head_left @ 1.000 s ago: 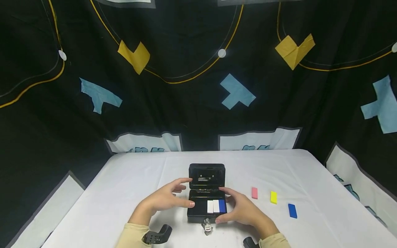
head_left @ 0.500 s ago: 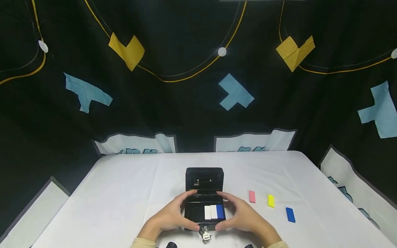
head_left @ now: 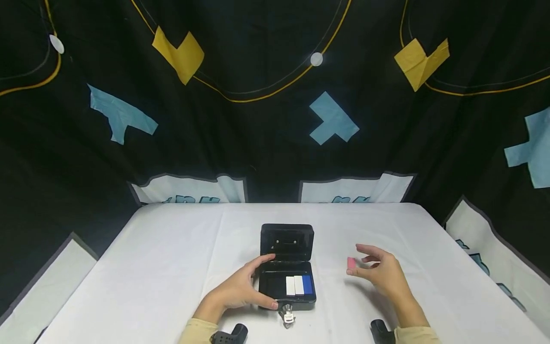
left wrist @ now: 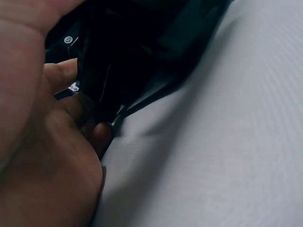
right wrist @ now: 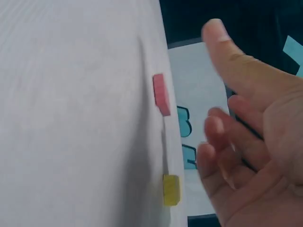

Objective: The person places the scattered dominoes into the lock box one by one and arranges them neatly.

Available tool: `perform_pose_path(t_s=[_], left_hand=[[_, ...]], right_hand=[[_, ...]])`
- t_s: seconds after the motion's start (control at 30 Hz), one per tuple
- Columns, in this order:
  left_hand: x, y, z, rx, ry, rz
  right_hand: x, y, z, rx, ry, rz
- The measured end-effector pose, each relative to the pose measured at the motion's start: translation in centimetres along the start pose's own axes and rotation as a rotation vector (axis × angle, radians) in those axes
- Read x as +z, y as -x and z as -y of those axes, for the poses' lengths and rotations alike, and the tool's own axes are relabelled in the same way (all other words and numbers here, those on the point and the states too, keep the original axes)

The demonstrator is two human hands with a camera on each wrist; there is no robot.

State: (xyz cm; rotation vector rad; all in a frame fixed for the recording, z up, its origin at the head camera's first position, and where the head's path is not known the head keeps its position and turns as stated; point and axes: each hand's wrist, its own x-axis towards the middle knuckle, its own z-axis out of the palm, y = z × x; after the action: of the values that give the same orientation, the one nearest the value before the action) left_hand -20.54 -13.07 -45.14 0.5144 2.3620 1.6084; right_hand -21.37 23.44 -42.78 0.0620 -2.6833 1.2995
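A small black cash box (head_left: 271, 283) stands on the white table with its lid (head_left: 287, 236) raised. Two white blocks (head_left: 294, 285) and a blue block (head_left: 307, 284) lie side by side inside it, on the right. My left hand (head_left: 238, 290) grips the box's left side, thumb at the front edge and fingers toward the hinge. My right hand (head_left: 386, 272) hovers by a pink block (right wrist: 161, 94), thumb and fingers spread. The right wrist view shows them apart. A yellow block (right wrist: 171, 190) lies farther along the table.
A silver key set (head_left: 288, 315) sits at the front of the box. White cloth covers the table (head_left: 180, 258), and a black curtain (head_left: 240, 143) with yellow and light blue shapes hangs behind. In the head view my right hand hides the yellow block.
My right hand has left the box's right side and moved right to the pink block. My left hand has moved from the lid's edge down onto the box's left side.
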Motion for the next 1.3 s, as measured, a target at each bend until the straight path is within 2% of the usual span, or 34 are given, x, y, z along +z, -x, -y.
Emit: perform_pose_path(t_s=[0.23,0.43,0.57,0.83,1.03,1.3], left_hand=[[-0.1,0.0,0.0,0.009,0.047,0.012],[0.0,0.3,0.0,-0.001,0.035,0.010],[0.0,0.4,0.0,0.003,0.023,0.006],[-0.2,0.1,-0.1,0.005,0.011,0.004],[-0.1,-0.1,-0.1,0.003,0.011,0.006],[-0.1,0.3,-0.3,-0.001,-0.029,0.022]], right_hand=[[0.6,-0.3,-0.5,0.085,0.046,0.069],[1.5,-0.2,-0.5,0.154,0.106,0.107],[1.7,-0.1,-0.4,0.128,0.123,0.118],[2.0,-0.3,-0.3,-0.004,0.190,0.105],[2.0,-0.1,0.1,-0.030,0.232,0.083],[2.2,0.3,1.0,-0.032,0.181,0.058]])
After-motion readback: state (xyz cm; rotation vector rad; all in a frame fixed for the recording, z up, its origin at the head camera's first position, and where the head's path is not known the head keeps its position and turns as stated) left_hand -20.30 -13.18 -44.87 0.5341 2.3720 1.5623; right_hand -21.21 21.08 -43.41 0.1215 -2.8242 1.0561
